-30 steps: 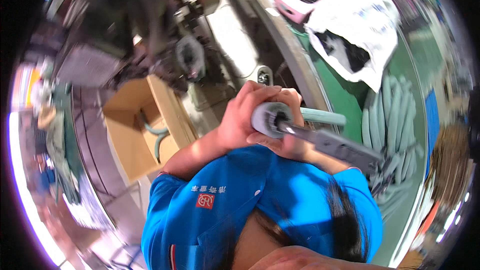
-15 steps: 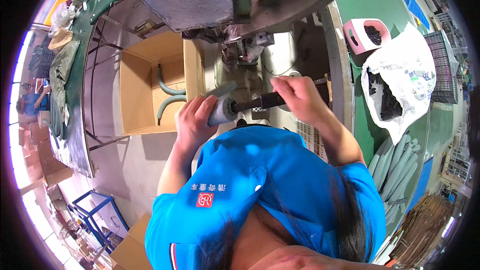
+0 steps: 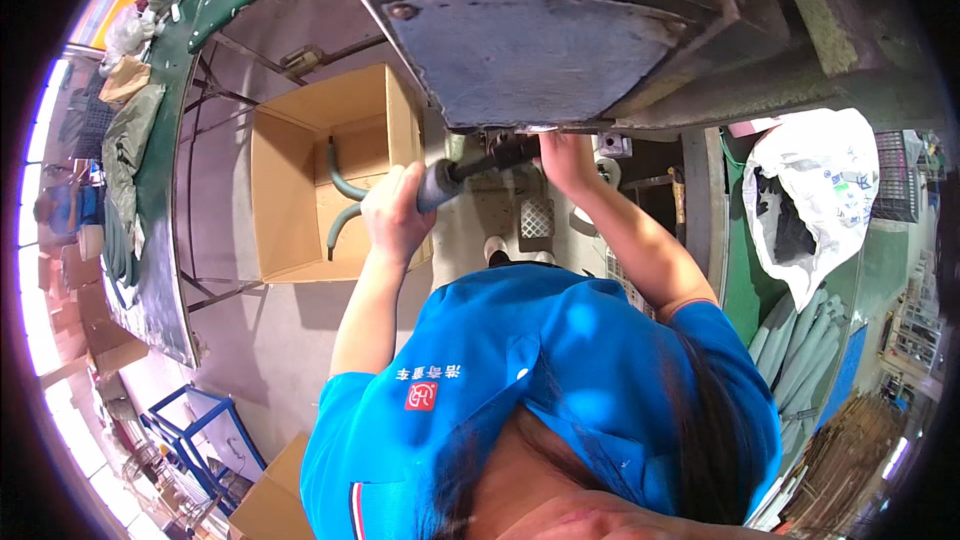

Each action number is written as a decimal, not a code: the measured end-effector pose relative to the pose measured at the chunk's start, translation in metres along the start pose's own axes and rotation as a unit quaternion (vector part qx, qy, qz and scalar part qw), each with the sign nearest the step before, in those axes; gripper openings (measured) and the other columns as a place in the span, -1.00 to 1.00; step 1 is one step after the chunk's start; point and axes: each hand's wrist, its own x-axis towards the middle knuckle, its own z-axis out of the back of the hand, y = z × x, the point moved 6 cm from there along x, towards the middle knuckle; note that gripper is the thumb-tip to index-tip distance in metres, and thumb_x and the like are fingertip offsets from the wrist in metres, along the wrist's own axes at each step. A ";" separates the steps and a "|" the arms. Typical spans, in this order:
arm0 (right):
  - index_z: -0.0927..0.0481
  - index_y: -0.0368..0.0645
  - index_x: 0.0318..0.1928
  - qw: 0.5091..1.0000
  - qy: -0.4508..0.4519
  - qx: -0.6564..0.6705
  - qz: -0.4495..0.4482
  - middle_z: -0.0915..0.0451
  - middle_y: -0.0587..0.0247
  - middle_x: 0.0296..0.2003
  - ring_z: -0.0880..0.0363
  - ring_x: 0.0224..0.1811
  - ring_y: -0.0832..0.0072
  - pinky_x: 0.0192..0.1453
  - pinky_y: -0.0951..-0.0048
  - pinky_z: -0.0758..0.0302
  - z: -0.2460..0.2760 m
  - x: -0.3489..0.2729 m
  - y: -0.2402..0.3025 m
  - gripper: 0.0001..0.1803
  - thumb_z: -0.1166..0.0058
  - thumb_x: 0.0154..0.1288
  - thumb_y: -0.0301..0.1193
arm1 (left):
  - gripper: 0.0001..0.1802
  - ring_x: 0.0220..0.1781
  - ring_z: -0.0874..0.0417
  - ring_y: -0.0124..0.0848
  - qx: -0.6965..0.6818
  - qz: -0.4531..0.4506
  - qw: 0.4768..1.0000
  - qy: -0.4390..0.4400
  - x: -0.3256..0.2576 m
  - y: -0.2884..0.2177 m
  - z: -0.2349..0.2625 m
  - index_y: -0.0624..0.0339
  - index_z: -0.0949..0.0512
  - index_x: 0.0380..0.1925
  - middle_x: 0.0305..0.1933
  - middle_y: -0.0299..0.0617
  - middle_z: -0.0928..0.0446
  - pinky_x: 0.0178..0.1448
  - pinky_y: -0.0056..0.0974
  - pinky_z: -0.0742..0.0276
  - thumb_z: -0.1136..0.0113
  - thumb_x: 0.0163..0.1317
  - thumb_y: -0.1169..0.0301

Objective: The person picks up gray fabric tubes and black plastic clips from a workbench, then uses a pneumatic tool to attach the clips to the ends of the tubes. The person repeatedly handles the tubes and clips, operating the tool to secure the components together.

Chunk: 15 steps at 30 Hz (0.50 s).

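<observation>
In front of my chest, my left hand (image 3: 395, 212) is closed around a thick grey tube (image 3: 437, 186) that looks like foam. A dark rod-like part (image 3: 478, 167) sticks out of the tube's right end, with a wider black piece (image 3: 512, 152) at its far end. My right hand (image 3: 567, 162) is closed at that black piece, its fingers partly hidden under the lower edge of a blue-grey machine block (image 3: 540, 60). The tube and black part lie in one line, tilted up to the right.
An open cardboard box (image 3: 280, 185) with curved grey-green tubes (image 3: 342, 180) stands on the left. On the right, a white sack (image 3: 835, 165) of black parts and several long grey tubes (image 3: 795, 345) lie on a green table (image 3: 745, 270). The machine block overhangs my hands.
Both hands have carried the tube and black part up and forward, close under the machine block. My right hand has gone partly behind the block's edge. The view has shifted.
</observation>
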 end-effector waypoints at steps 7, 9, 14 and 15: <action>-0.53 -0.28 -0.11 0.958 0.241 -0.072 -0.140 -0.58 -0.08 -0.14 -0.52 -0.09 0.08 -0.01 0.12 -0.40 -0.014 0.029 -0.006 -0.64 0.11 0.34 -0.23 | -0.58 -0.41 -0.53 -0.12 -0.034 -0.001 0.998 -0.045 0.011 0.016 -0.022 0.15 -0.49 -0.25 -0.45 -0.11 -0.44 -0.36 -0.15 -0.45 -0.24 -0.26 0.55; -0.54 -0.26 -0.11 0.971 0.213 -0.031 -0.101 -0.58 -0.07 -0.15 -0.52 -0.11 0.10 -0.01 0.13 -0.40 -0.007 0.038 0.003 -0.62 0.11 0.34 -0.20 | -0.59 -0.34 -0.58 -0.05 -0.056 0.027 0.998 -0.017 0.008 0.017 -0.027 0.14 -0.49 -0.21 -0.40 -0.05 -0.52 -0.29 -0.11 -0.50 -0.26 -0.19 0.53; -0.53 -0.19 -0.15 0.958 0.227 0.081 -0.152 -0.54 0.23 -0.41 -0.49 -0.46 0.41 -0.32 0.35 -0.45 -0.012 0.047 -0.005 -0.68 0.10 0.37 -0.20 | -0.55 -0.19 -0.60 0.12 -0.124 0.228 0.960 0.108 -0.020 0.024 -0.054 0.11 -0.43 -0.10 -0.31 0.12 -0.58 -0.15 -0.01 -0.53 -0.25 -0.08 0.46; -0.53 -0.17 -0.17 0.919 0.270 0.129 -0.255 -0.52 0.29 -0.45 -0.47 -0.52 0.49 -0.39 0.41 -0.44 -0.020 0.042 -0.015 -0.69 0.11 0.39 -0.19 | -0.57 -0.19 -0.60 0.12 -0.117 0.222 0.961 0.121 -0.016 0.024 -0.049 0.10 -0.43 -0.12 -0.31 0.13 -0.58 -0.15 -0.01 -0.53 -0.24 -0.08 0.46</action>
